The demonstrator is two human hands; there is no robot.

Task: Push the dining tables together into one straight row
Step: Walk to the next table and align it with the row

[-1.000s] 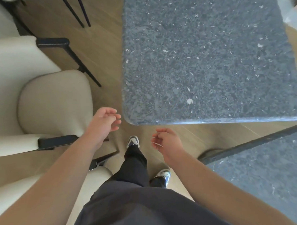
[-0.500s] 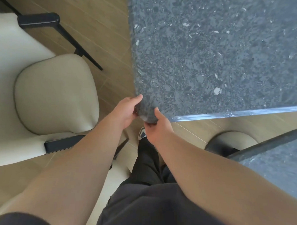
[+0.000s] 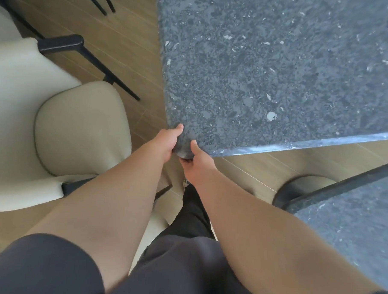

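Observation:
A dark grey speckled stone dining table (image 3: 274, 65) fills the upper right. Both my hands hold its near left rounded corner. My left hand (image 3: 168, 141) grips the left edge, thumb on top and fingers hidden under the slab. My right hand (image 3: 194, 161) grips the near edge beside it, thumb on the top surface, fingers curled beneath. A second table (image 3: 352, 224) of the same stone lies at the lower right, set at an angle, with a strip of wooden floor between the two.
A cream upholstered armchair (image 3: 81, 127) with black armrests and legs stands close on the left. A round dark table base (image 3: 301, 188) shows under the second table. My legs in dark trousers stand between chair and tables.
A second ago both hands hung free short of the corner. They then closed on the table's corner, and they keep that hold now. The view has shifted slightly.

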